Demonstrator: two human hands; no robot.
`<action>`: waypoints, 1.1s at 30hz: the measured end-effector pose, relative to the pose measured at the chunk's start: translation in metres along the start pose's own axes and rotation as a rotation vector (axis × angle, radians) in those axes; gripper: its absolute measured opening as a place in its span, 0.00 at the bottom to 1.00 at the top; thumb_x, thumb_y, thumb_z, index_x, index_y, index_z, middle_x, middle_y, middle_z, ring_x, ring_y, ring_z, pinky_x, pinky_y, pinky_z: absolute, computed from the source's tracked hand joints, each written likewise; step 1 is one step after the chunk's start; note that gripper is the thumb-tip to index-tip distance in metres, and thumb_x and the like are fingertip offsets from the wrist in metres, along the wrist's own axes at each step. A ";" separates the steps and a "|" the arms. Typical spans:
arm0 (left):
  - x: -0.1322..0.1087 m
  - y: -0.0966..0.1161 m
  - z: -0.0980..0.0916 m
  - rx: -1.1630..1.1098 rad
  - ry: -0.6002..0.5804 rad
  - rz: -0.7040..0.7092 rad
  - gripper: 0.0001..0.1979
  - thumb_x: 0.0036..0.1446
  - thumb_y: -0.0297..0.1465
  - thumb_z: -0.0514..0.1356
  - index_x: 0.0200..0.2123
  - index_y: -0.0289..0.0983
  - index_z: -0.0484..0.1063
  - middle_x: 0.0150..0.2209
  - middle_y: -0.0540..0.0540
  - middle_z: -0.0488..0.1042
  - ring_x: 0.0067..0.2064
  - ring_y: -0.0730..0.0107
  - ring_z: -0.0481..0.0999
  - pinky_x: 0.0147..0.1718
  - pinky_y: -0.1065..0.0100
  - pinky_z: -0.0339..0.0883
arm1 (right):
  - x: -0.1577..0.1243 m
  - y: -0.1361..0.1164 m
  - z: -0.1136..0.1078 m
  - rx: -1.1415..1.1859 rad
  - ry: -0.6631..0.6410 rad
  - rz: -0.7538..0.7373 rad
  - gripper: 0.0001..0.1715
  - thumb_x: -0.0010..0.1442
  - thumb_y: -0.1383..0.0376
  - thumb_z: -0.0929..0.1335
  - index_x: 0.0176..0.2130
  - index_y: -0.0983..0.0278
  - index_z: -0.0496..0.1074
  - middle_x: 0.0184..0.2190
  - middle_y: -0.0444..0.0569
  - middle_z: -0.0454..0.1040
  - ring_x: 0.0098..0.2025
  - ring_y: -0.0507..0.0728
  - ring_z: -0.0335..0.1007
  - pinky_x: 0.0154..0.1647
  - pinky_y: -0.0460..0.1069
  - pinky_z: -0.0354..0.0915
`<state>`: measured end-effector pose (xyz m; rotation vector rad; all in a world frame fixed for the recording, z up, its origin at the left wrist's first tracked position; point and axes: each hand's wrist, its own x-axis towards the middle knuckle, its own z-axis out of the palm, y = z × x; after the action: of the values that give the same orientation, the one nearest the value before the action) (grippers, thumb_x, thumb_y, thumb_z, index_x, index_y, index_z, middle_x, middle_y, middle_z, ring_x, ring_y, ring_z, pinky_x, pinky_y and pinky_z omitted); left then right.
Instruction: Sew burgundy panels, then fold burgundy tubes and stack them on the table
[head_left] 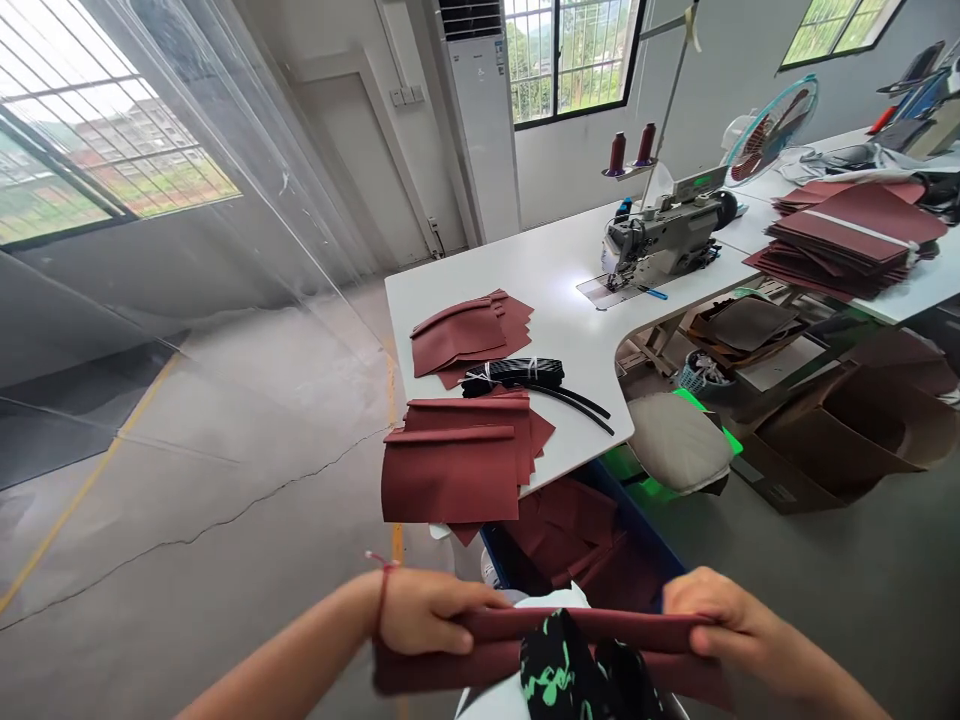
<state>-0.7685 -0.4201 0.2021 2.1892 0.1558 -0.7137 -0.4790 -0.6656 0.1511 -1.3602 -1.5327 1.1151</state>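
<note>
My left hand (431, 612) grips the left end of a maroon leather-like panel (592, 626), thumb in front and fingers behind. Around its other end my right hand (724, 625) is closed. A folded or rolled edge runs along the top of the panel, stretched level between both hands close to my body. Black cloth with green lettering (553, 672) covers part of its middle. Beyond the hands, similar maroon panels (450, 475) overlap at the table's near left corner. Behind them lie a tied bundle of black strips (517, 374) and another stack of maroon panels (461, 335).
A sewing machine (664, 240) stands on the white table (525, 260), a blue-handled tool (657, 294) beside it. Under the table edge is a blue bin (660, 545) with maroon pieces. A cushioned stool (679, 440) and a cardboard box (847, 440) are at right; plastic sheeting (247, 170) hangs left.
</note>
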 end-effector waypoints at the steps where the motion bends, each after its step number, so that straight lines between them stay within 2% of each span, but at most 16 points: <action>1: 0.009 -0.001 0.006 -0.057 -0.012 -0.005 0.19 0.60 0.36 0.54 0.54 0.43 0.68 0.42 0.52 0.78 0.39 0.68 0.76 0.38 0.73 0.70 | 0.015 0.004 0.005 -0.009 -0.032 0.018 0.29 0.66 0.46 0.59 0.29 0.62 0.73 0.26 0.48 0.72 0.32 0.56 0.70 0.37 0.50 0.67; 3: 0.021 -0.011 0.011 -0.153 0.096 -0.034 0.21 0.60 0.31 0.52 0.57 0.43 0.64 0.49 0.50 0.76 0.47 0.65 0.75 0.46 0.69 0.69 | 0.044 0.020 0.012 -0.047 0.021 0.091 0.21 0.67 0.51 0.60 0.41 0.60 0.76 0.39 0.50 0.75 0.41 0.57 0.72 0.45 0.50 0.67; 4: 0.023 -0.022 0.007 -0.127 0.236 -0.081 0.22 0.60 0.30 0.52 0.58 0.44 0.63 0.52 0.49 0.74 0.50 0.63 0.74 0.50 0.67 0.67 | 0.056 0.033 0.014 -0.070 0.091 0.148 0.20 0.67 0.53 0.61 0.49 0.58 0.74 0.46 0.51 0.74 0.46 0.58 0.71 0.48 0.51 0.66; 7: 0.011 -0.071 -0.040 0.050 0.657 -0.196 0.24 0.63 0.33 0.49 0.62 0.43 0.58 0.59 0.45 0.67 0.57 0.60 0.68 0.58 0.61 0.60 | 0.085 0.079 0.016 -0.111 0.327 0.307 0.24 0.66 0.53 0.60 0.57 0.58 0.67 0.54 0.52 0.69 0.50 0.58 0.70 0.51 0.52 0.66; 9: -0.004 -0.111 -0.102 0.150 0.855 -0.243 0.24 0.65 0.35 0.47 0.62 0.40 0.57 0.60 0.44 0.66 0.59 0.59 0.66 0.59 0.59 0.59 | 0.101 0.108 0.021 -0.103 0.419 0.372 0.24 0.65 0.52 0.61 0.54 0.60 0.70 0.51 0.53 0.72 0.50 0.60 0.71 0.51 0.53 0.67; 12: -0.008 -0.172 -0.222 0.300 1.053 -0.294 0.26 0.64 0.40 0.46 0.62 0.35 0.58 0.56 0.41 0.70 0.55 0.55 0.69 0.57 0.56 0.61 | 0.125 0.141 0.040 -0.036 0.450 0.440 0.24 0.63 0.50 0.62 0.49 0.60 0.74 0.46 0.52 0.76 0.50 0.61 0.72 0.51 0.53 0.67; 15: 0.029 -0.235 -0.327 0.462 1.064 -0.307 0.27 0.64 0.38 0.46 0.65 0.36 0.55 0.58 0.40 0.66 0.58 0.55 0.66 0.58 0.54 0.58 | 0.145 0.164 0.064 -0.011 0.419 0.493 0.23 0.64 0.50 0.61 0.47 0.59 0.75 0.45 0.51 0.77 0.48 0.61 0.73 0.48 0.52 0.69; 17: 0.072 -0.279 -0.362 0.545 1.041 -0.457 0.30 0.63 0.39 0.49 0.67 0.38 0.51 0.63 0.37 0.58 0.61 0.49 0.59 0.58 0.47 0.55 | 0.155 0.180 0.072 -0.076 0.420 0.501 0.21 0.64 0.50 0.61 0.46 0.58 0.76 0.44 0.49 0.78 0.47 0.60 0.74 0.48 0.51 0.70; 19: 0.117 -0.323 -0.364 0.539 0.921 -0.639 0.32 0.61 0.43 0.52 0.67 0.45 0.50 0.67 0.38 0.48 0.65 0.39 0.50 0.56 0.36 0.51 | 0.162 0.196 0.068 -0.196 0.475 0.497 0.20 0.65 0.51 0.61 0.45 0.58 0.75 0.44 0.49 0.78 0.46 0.58 0.75 0.46 0.49 0.70; 22: 0.171 -0.380 -0.330 0.423 0.611 -0.761 0.35 0.58 0.48 0.56 0.66 0.56 0.49 0.71 0.48 0.36 0.67 0.29 0.36 0.50 0.24 0.48 | 0.175 0.218 0.039 -0.541 0.624 0.467 0.19 0.67 0.54 0.59 0.44 0.60 0.74 0.42 0.48 0.78 0.43 0.56 0.75 0.43 0.48 0.71; 23: 0.183 -0.394 -0.319 0.395 0.559 -0.762 0.36 0.57 0.47 0.57 0.66 0.57 0.47 0.71 0.50 0.34 0.67 0.28 0.33 0.49 0.24 0.49 | 0.181 0.225 0.025 -0.678 0.667 0.457 0.20 0.68 0.55 0.58 0.45 0.61 0.73 0.42 0.49 0.77 0.44 0.56 0.74 0.44 0.48 0.70; 25: 0.195 -0.409 -0.306 0.387 0.584 -0.742 0.36 0.58 0.45 0.58 0.66 0.57 0.46 0.71 0.49 0.34 0.67 0.28 0.32 0.48 0.25 0.52 | 0.196 0.237 -0.005 -0.902 0.718 0.460 0.20 0.68 0.57 0.57 0.47 0.64 0.70 0.44 0.53 0.75 0.46 0.59 0.72 0.47 0.52 0.68; 27: 0.194 -0.407 -0.303 0.446 0.711 -0.644 0.30 0.60 0.40 0.56 0.65 0.50 0.55 0.69 0.42 0.43 0.66 0.30 0.40 0.49 0.29 0.54 | 0.211 0.249 -0.030 -0.999 0.732 0.498 0.20 0.67 0.58 0.58 0.48 0.67 0.69 0.45 0.58 0.72 0.47 0.63 0.68 0.49 0.57 0.65; 29: 0.179 -0.387 -0.293 0.516 0.815 -0.493 0.20 0.62 0.36 0.53 0.56 0.39 0.68 0.63 0.35 0.59 0.63 0.39 0.54 0.53 0.37 0.57 | 0.224 0.258 -0.048 -1.058 0.702 0.538 0.17 0.65 0.58 0.60 0.44 0.67 0.70 0.41 0.59 0.71 0.45 0.67 0.66 0.44 0.59 0.65; 31: 0.157 -0.354 -0.260 0.550 0.844 -0.336 0.15 0.65 0.34 0.49 0.45 0.36 0.74 0.50 0.37 0.70 0.54 0.53 0.67 0.54 0.51 0.61 | 0.232 0.264 -0.059 -1.099 0.647 0.555 0.13 0.64 0.60 0.61 0.37 0.64 0.71 0.36 0.57 0.70 0.40 0.67 0.65 0.37 0.58 0.64; 33: 0.138 -0.318 -0.203 0.560 0.782 -0.167 0.16 0.66 0.35 0.48 0.36 0.37 0.74 0.39 0.41 0.73 0.44 0.60 0.71 0.48 0.58 0.65 | 0.233 0.266 -0.065 -1.113 0.605 0.551 0.12 0.63 0.61 0.61 0.31 0.62 0.69 0.33 0.56 0.68 0.39 0.66 0.64 0.34 0.56 0.63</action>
<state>-0.6710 -0.0765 0.0191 2.9227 0.5994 0.0813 -0.3638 -0.4168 -0.0812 -2.6575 -1.3281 -0.0629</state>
